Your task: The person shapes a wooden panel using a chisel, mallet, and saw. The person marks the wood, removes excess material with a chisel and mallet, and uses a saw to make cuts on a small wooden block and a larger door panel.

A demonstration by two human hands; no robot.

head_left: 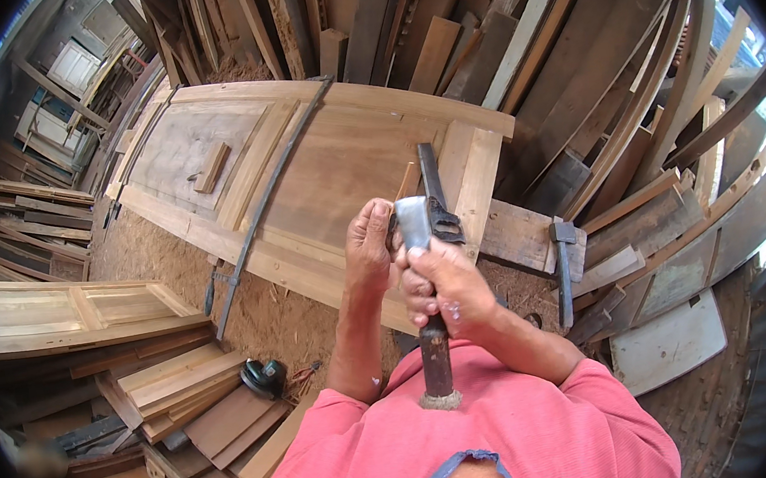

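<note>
My right hand [447,283] is wrapped round a wide chisel [415,222], its thumb on the base of the metal blade. The blade points away from me, and the dark round handle [436,363] runs back toward my chest. Beside the blade, my left hand [371,245] is closed, its fingertips partly hidden. A thin wooden strip [408,180] shows just beyond those fingers; whether they hold it I cannot tell. Beyond my hands, a long dark tool with a black handle [433,188] overlaps the panelled wooden door [348,159].
A bar clamp [275,176] crosses the door, and a small wood block [211,168] lies on its panel. At right, a hammer [564,268] rests by a plank. Another panelled piece [76,310], stacked boards [181,387] and a dark green power tool [264,378] lie at left. Leaning timber [546,20] lines the back.
</note>
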